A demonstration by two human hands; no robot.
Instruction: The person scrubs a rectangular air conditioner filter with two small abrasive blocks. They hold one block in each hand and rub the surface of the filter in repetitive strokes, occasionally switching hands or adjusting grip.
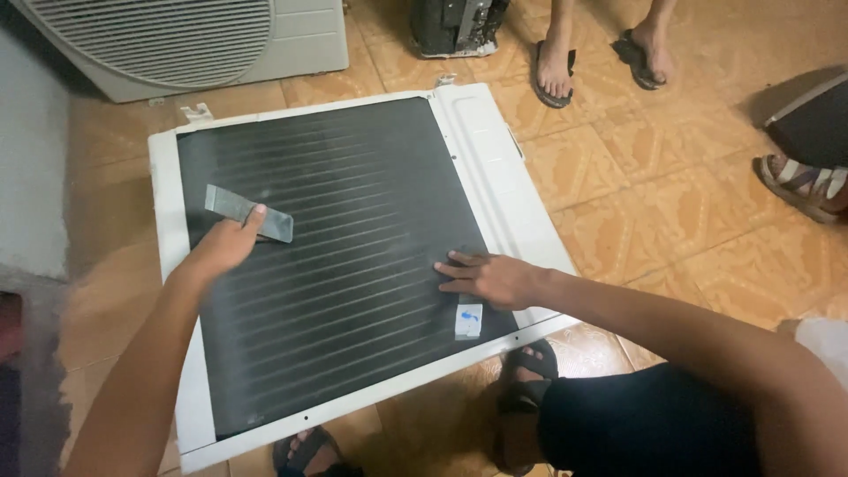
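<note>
Right hand (490,278) flat, fingers spread, steadying dark condenser coil panel (336,256) laid on tiled floor (671,203); left hand (225,243) gripping grey fin comb (249,214) near upper left, most fin rows seemingly left to comb.

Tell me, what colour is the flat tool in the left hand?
Grey, a flat metal strip; the head view shows it best.

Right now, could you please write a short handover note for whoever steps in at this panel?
Left hand: grips a flat grey metal comb on the dark fin panel.
Right hand: flat on the fins near the right edge, holding nothing.
Panel lies flat on the tiled floor in its white frame; small white tag beside the right hand.
Done or left: cannot tell from the fins.
</note>
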